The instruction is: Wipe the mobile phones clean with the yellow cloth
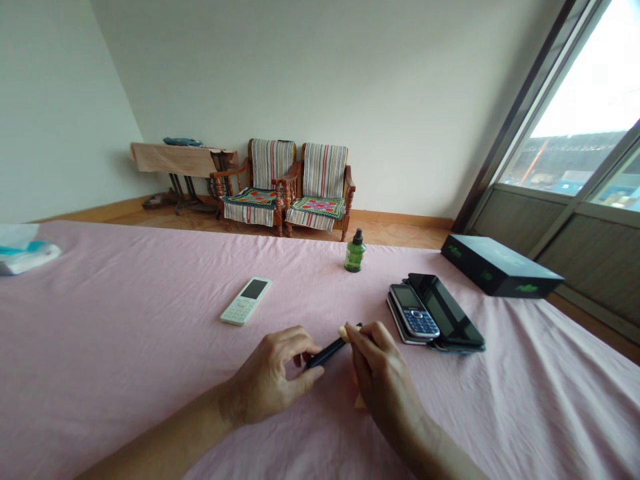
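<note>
My left hand is closed on one end of a slim black phone, seen nearly edge-on just above the pink sheet. At the phone's far end, my right hand pinches a pale yellow cloth against its edge. More of the cloth hangs below the right palm, and the rest is hidden by the hand. A white keypad phone lies face up beyond my left hand. To the right of my right hand, a dark keypad phone rests on a stack beside a larger black touchscreen device.
The pink sheet is wrinkled. On it stand a green spray bottle and, at the far right, a black box. A tissue pack lies at the left edge. Two wooden chairs and a covered table stand beyond.
</note>
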A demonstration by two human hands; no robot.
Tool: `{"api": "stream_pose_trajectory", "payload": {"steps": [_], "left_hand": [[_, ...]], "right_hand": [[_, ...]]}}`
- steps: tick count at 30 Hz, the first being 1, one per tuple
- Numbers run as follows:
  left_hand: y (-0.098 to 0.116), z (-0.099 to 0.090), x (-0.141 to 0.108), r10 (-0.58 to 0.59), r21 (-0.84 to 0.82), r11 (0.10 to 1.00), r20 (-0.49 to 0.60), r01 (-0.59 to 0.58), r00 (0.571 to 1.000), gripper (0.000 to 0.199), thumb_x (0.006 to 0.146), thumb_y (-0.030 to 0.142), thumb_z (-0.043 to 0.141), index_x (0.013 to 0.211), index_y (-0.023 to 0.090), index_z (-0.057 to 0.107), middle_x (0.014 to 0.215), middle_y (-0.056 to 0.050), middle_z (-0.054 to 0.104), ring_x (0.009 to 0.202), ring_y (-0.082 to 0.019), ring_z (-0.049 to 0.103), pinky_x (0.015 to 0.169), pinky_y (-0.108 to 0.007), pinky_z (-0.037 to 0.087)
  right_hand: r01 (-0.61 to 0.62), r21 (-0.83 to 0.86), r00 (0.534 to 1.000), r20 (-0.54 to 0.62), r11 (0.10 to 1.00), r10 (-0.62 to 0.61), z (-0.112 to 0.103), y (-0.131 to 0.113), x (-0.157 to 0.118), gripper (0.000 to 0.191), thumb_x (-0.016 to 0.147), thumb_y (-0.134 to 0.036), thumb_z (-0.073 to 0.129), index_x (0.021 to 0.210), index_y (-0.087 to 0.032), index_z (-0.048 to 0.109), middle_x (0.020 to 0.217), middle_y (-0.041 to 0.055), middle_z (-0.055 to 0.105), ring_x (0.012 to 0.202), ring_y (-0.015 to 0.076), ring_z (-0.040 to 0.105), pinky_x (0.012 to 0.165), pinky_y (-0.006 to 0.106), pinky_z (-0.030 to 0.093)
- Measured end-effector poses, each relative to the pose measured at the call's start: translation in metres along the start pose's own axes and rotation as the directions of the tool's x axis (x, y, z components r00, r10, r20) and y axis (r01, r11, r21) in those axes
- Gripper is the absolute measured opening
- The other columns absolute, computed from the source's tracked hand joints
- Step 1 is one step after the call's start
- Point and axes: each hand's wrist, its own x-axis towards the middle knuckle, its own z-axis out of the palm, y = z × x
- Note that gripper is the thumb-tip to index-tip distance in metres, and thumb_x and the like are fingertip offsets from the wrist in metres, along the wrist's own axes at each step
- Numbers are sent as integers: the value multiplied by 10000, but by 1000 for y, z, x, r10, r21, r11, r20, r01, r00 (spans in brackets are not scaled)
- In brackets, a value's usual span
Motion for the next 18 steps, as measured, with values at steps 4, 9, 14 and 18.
{"api": "stream_pose_trajectory", "payload": {"steps": [4,9,14,18], "left_hand": [[-5,-3,1,24,-12,1000,29,-24,999,128,795,165,655,923,161,652,779,-32,620,691,-156,586,656,-254,468],[-13,-10,4,45,-55,998,192,-35,980,176,796,225,695,963,167,688,766,-36,639,665,-156,583,620,-238,458],[-15,-9,4,44,-76,997,207,-29,977,165,827,256,687,977,189,705,783,-39,643,713,-170,590,634,-236,450],[-14,-8,4,52,-93,995,188,-35,981,88,848,253,645,859,181,695,743,-30,624,686,-156,585,613,-220,434]], "right_hand": [[-34,-45,998,-50,998,32,-5,14,7,280,948,-150,424,1081,-192,667,832,48,538,705,156,564,635,264,478],[-35,-110,999,-19,993,33,-5,15,4,319,944,-114,405,1147,-178,642,834,59,532,705,169,545,626,282,476],[81,-50,996,47,995,-79,5,-2,-8,383,923,-45,374,1207,-179,593,929,97,550,833,205,555,702,316,508],[182,16,980,82,983,-183,15,-22,-17,373,923,-43,371,1199,-190,574,920,95,575,812,210,567,679,315,528]]}}
